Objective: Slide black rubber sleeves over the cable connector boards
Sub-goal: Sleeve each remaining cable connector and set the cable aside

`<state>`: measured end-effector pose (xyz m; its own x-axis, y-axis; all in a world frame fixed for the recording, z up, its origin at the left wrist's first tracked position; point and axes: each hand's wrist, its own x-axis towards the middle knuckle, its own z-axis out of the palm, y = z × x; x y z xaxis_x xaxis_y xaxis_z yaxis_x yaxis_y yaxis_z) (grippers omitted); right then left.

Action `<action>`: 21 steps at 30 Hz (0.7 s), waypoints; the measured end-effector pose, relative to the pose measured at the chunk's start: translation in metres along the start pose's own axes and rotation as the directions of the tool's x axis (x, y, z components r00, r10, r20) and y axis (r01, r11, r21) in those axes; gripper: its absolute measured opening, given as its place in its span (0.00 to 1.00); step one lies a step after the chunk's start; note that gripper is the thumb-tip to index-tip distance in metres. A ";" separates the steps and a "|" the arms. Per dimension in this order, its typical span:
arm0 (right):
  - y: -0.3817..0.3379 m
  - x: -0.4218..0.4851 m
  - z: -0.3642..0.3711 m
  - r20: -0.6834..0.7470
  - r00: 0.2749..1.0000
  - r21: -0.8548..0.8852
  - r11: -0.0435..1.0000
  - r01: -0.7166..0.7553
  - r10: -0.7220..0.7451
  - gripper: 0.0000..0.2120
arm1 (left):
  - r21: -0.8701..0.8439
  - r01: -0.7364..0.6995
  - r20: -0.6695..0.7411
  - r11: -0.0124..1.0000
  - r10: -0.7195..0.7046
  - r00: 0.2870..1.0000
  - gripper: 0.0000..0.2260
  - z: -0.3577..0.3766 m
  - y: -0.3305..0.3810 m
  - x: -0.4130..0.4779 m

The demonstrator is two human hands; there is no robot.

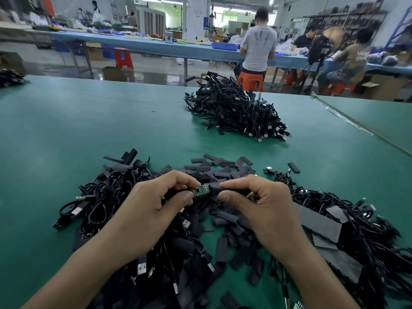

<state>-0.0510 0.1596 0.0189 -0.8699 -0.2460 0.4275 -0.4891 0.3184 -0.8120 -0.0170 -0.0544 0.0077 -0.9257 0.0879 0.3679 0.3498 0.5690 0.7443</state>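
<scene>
On the green-matted table [66,130], loose black rubber sleeves [223,171] lie in the near middle, between a tangled black cable heap [107,197] on the left and another cable heap [361,221] on the right. Above them the left hand [151,208] pinches a small green connector board [201,189] just left of the black sleeve [234,188] pinched by the right hand [263,208]. A third cable pile [236,112] lies well behind.

Our green table [89,130] bears cable heaps [236,112] at one, four, eight o'clock, loose sleeves [223,170] centrally, perhaps cables [10,78] at ten.
</scene>
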 end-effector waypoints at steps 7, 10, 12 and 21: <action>0.001 0.001 0.000 0.027 0.999 0.042 0.999 0.023 -0.024 0.06 | -0.098 0.015 0.019 0.995 -0.013 1.000 0.10 -0.001 0.002 0.001; 0.000 0.000 0.001 0.020 1.000 0.052 0.999 0.001 -0.002 0.08 | -0.131 0.008 0.031 0.991 -0.004 1.000 0.11 -0.001 0.003 0.001; -0.002 0.000 0.001 0.042 0.999 0.087 0.996 -0.008 0.005 0.10 | -0.140 0.011 0.041 0.990 -0.005 0.999 0.11 -0.002 0.003 0.001; -0.005 0.000 -0.005 0.154 0.988 0.130 0.991 -0.031 0.011 0.11 | -0.176 0.031 0.084 0.984 -0.016 0.996 0.11 -0.002 0.005 0.000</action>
<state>-0.0486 0.1632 0.0249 -0.8549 -0.3805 0.3527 -0.4497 0.2042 -0.8695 -0.0154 -0.0536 0.0129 -0.9401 0.1470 0.3076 0.3409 0.4190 0.8416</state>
